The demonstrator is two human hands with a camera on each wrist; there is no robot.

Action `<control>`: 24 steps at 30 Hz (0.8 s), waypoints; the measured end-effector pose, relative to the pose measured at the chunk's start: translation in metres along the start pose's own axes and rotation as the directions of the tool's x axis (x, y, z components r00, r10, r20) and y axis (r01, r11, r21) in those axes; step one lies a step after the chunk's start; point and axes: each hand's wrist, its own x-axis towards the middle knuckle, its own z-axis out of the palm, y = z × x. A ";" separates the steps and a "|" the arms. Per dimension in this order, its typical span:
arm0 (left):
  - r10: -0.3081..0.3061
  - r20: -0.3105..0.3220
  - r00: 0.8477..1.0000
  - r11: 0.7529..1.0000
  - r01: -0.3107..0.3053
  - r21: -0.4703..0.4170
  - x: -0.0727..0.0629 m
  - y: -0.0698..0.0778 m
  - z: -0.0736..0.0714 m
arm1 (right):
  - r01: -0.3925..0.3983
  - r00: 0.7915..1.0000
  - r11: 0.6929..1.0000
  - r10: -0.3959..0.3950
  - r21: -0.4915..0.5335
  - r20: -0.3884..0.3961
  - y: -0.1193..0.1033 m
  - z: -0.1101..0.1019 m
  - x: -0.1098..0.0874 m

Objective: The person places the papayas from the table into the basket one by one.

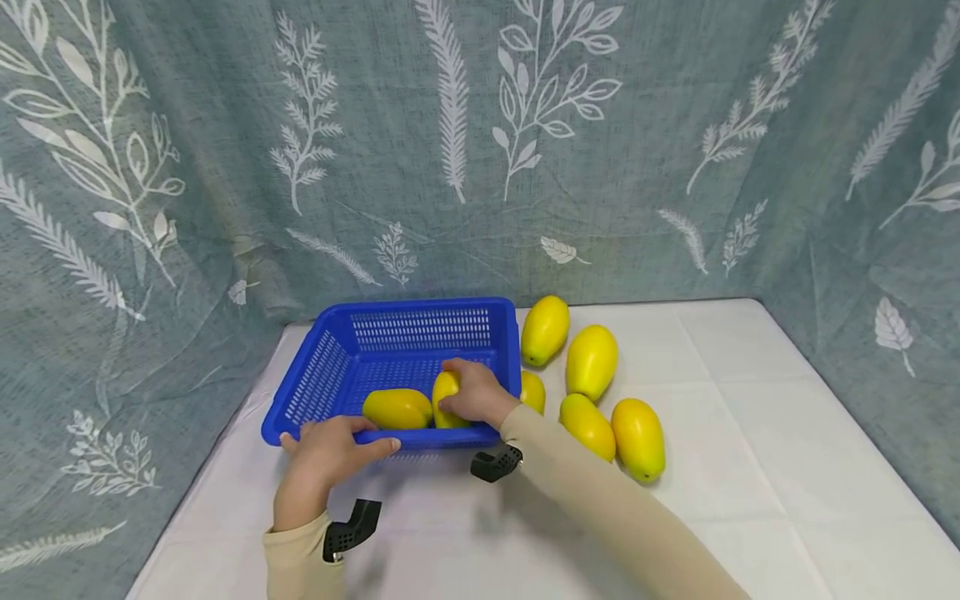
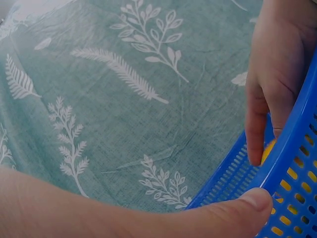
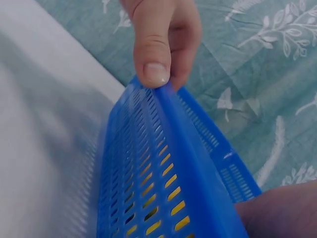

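Note:
In the head view, a blue plastic basket (image 1: 450, 305) with slotted walls stands at the left of the table. My left hand (image 1: 322, 454) grips its front rim near the left corner, and the thumb (image 2: 255, 199) lies along the outside in the left wrist view. My right hand (image 1: 477, 395) reaches over the front right part and holds a yellow mango (image 1: 444, 410) down inside, partly covered by the fingers. Another mango (image 1: 396, 408) lies on its side to the left of it, along the front wall. The right wrist view shows yellow through the slots of the wall.
Several more mangoes lie right of the basket: one (image 1: 545, 331) at the back, one (image 1: 592, 362) beside it, and two, one (image 1: 638, 439) further forward. Another mango (image 1: 532, 392) sits against the basket's right side. A patterned green curtain (image 1: 480, 233) hangs behind the white table (image 1: 735, 467).

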 end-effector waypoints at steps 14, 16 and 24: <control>-0.001 0.016 1.000 1.000 0.001 0.009 0.001 0.002 0.003 | 0.161 0.978 0.966 -0.128 0.202 -0.166 0.013 -0.046 -0.039; 0.000 0.018 1.000 1.000 0.000 0.007 0.001 0.003 0.002 | 0.193 0.963 0.946 -0.133 0.260 -0.233 0.024 -0.071 -0.053; 0.004 0.032 0.999 1.000 -0.004 0.003 0.002 -0.001 0.000 | 0.096 0.921 0.952 0.026 0.292 -0.388 0.101 -0.150 -0.100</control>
